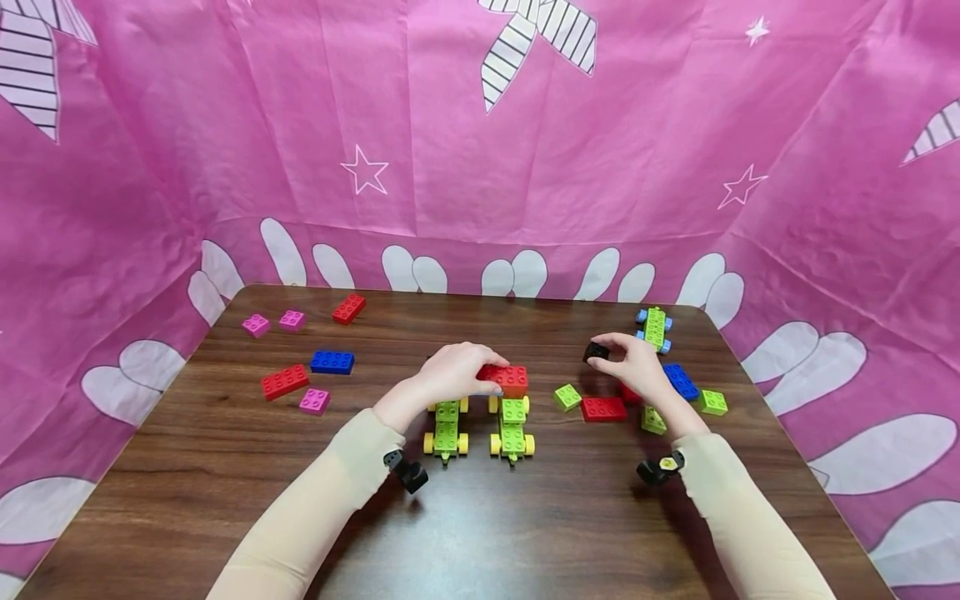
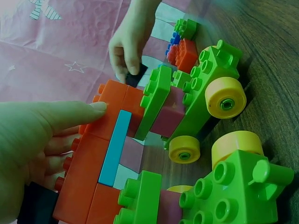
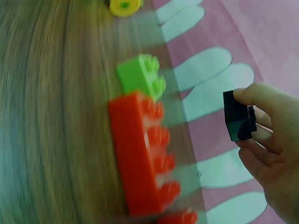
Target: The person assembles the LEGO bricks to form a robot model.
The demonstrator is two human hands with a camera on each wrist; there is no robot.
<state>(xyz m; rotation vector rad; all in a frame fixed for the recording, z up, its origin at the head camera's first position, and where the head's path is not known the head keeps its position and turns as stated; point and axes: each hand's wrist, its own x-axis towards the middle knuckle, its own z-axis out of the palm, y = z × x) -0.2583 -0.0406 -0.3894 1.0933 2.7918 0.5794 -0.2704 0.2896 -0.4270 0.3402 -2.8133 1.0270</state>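
My left hand [image 1: 459,368] holds the red bricks [image 1: 512,380] along the top of a built brick structure, thumb on the near side and fingers behind. Two green wheeled bases [image 1: 512,433] with yellow wheels carry it, with pink [image 2: 171,106] and green bricks [image 2: 156,100] stacked between. A flat blue piece [image 2: 115,148] shows below the red row. A black block [image 2: 37,205] sits by the left palm. Off to the right, my right hand [image 1: 633,367] pinches a small black brick [image 3: 237,116] between thumb and fingers, raised above the table, its studs toward the palm.
Loose red [image 1: 604,409], lime [image 1: 567,397] and blue bricks [image 1: 681,382] lie around the right hand. Behind it stands a green base with blue wheels [image 1: 655,328]. Pink [image 1: 314,402], red [image 1: 285,382] and blue bricks [image 1: 332,362] are spread at the left. Pink cloth surrounds the table.
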